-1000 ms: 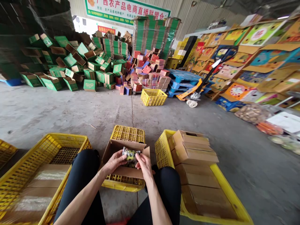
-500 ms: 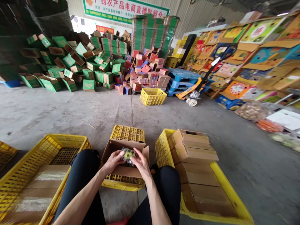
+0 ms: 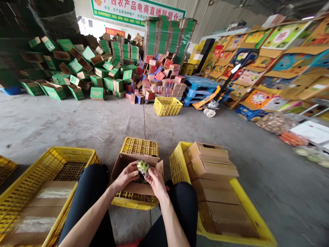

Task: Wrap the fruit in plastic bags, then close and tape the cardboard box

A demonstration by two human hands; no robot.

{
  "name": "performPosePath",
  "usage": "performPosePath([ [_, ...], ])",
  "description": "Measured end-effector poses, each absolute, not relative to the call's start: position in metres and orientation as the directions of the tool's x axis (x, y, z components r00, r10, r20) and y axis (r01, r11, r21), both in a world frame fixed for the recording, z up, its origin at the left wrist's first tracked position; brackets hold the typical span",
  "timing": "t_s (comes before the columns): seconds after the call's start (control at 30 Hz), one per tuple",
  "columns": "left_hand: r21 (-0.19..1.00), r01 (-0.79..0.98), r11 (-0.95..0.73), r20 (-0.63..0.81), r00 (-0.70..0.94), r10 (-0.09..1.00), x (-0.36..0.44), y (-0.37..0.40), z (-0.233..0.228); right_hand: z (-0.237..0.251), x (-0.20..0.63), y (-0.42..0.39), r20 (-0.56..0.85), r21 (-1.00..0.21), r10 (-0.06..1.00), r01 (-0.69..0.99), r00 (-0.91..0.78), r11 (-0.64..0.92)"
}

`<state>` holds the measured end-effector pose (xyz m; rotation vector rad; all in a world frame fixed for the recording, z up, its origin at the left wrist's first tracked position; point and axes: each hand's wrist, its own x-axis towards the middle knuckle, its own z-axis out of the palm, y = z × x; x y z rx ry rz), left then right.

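On the left, the yellow crate (image 3: 48, 178) with flat cardboard inside lies as it did a second ago, and my legs have not moved. The change is in the middle. My left hand (image 3: 126, 176) and my right hand (image 3: 155, 181) are closer together now than half a second ago, and the small green-yellow fruit (image 3: 143, 167) sits higher between them. A second ago it lay flatter, inside a shiny clear wrapper; now the wrapper shows much less and the round spotted top of the fruit stands free above my fingers (image 3: 133, 168). The fingers of both hands are curled in and pinch the fruit from its two sides, over the open cardboard box (image 3: 136, 187) that rests on the small yellow crate (image 3: 140, 147) between my knees. I judge that the fruit was turned and gathered in the hands, and is not yet put down in the box.

On the right, the crate with stacked brown boxes (image 3: 210, 164) is the same as before.

Some things I cannot see well. The lower part of the fruit is covered by my fingers, and the dark thing under it is unclear. The inside of the open box is hidden behind my hands. The left crate is blurred and cut off by the picture edge.
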<state>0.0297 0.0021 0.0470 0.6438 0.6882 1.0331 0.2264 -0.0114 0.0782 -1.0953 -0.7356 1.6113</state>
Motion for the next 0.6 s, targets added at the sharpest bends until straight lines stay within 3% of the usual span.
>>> performPosePath([
  [0.13,0.739,-0.592,0.322,-0.169,0.299,0.939,0.031,0.001,0.051,0.073,0.225,-0.016,-0.367,-0.846,0.912,-0.340,-0.185,-0.410],
  [0.4,0.757,-0.575,0.311,-0.245,0.191,0.950,0.030,0.003,0.048,0.062,0.221,-0.021,-0.330,-0.917,0.932,-0.182,-0.150,-0.354],
  [0.5,0.859,-0.449,0.247,-0.253,0.049,0.966,0.023,0.010,0.044,0.063,0.223,-0.016,-0.366,-0.895,0.930,-0.258,-0.042,-0.364],
  [0.6,0.975,-0.159,0.153,-0.176,-0.140,0.974,0.010,0.018,0.035,0.061,0.228,-0.010,-0.394,-0.874,0.918,-0.331,0.054,-0.355],
])
